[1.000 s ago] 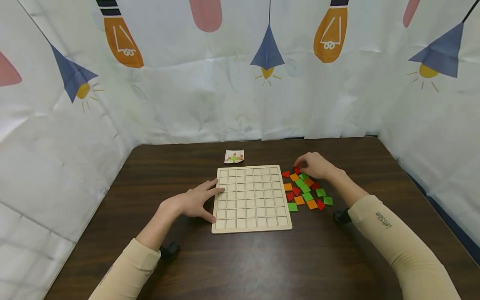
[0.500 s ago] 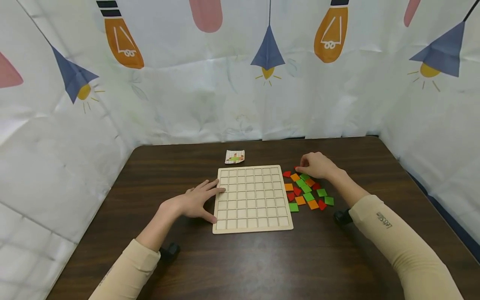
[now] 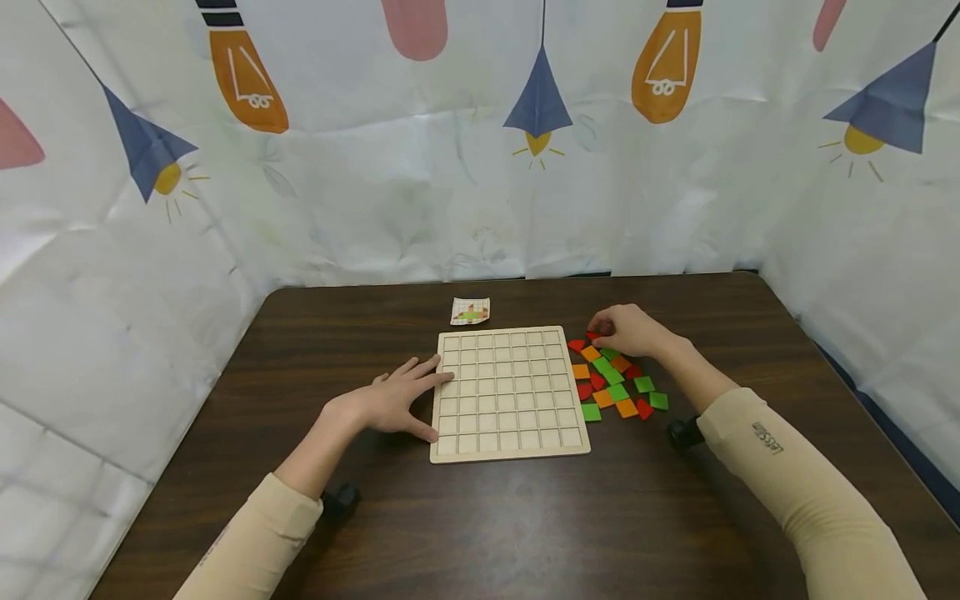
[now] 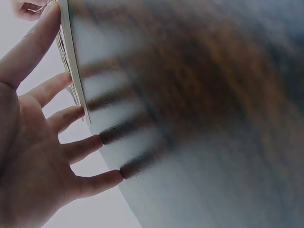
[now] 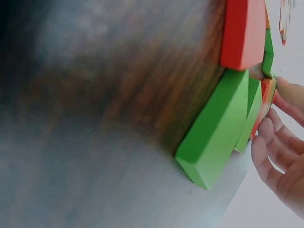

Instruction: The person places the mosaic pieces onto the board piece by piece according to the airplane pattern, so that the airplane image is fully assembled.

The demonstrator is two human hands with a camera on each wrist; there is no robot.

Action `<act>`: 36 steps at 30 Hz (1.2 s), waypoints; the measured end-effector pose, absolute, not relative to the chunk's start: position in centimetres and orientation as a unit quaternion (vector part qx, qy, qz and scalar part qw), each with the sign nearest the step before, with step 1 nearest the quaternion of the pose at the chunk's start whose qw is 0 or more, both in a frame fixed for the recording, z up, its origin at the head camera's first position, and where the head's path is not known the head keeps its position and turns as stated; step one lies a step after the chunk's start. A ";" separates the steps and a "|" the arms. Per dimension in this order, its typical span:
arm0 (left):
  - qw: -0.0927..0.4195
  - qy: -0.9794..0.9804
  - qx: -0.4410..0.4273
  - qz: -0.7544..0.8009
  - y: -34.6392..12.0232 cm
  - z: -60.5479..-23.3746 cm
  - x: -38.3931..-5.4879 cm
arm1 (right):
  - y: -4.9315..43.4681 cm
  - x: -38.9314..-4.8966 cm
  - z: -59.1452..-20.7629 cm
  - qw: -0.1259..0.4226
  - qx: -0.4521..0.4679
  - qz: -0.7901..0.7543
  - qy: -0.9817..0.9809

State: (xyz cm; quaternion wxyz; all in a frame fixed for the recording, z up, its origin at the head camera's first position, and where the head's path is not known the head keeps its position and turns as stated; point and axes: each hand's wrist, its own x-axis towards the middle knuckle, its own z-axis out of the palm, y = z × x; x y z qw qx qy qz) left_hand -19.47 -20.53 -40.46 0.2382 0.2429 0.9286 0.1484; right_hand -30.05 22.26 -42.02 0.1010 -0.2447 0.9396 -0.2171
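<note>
In the head view, a pale wooden grid board (image 3: 510,392) lies on the table. My left hand (image 3: 393,398) spreads its fingers along the board's left side, the index finger over the frame and the thumb at the lower part of that edge. In the left wrist view, the thumb and fingertips meet the board's thin edge (image 4: 76,66). At the far end of a loose group of tiles, my right hand (image 3: 626,329) has its thumb and index finger around a small red tile (image 3: 593,335). The right wrist view has its curled fingers (image 5: 273,156) beyond a green tile (image 5: 218,133).
Several green, orange and red tiles lie right of the board, among them an orange square (image 3: 627,408) and a green square (image 3: 592,412). A small picture card (image 3: 470,312) sits behind the board. White printed cloth (image 3: 450,200) hangs around the dark table (image 3: 480,525).
My right hand shifts slightly right, then back left, around the red tile at the far end of the group. The left hand keeps its place on the board's edge.
</note>
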 end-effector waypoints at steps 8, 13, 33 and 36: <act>0.227 0.933 0.249 0.124 -20.5 -40.5 -19.8 | 22.2 -29.9 -42.0 0.094 -0.248 -0.212 0.940; 0.233 0.931 0.250 0.129 -20.3 -40.4 -20.0 | 22.2 -29.8 -42.0 0.094 -0.245 -0.214 0.941; 0.254 0.923 0.253 0.140 -19.6 -40.2 -20.4 | 20.4 -27.8 -41.4 0.075 -0.262 -0.256 0.927; 0.255 0.922 0.256 0.139 -19.5 -40.0 -20.4 | 20.0 -27.5 -41.4 0.070 -0.275 -0.257 0.924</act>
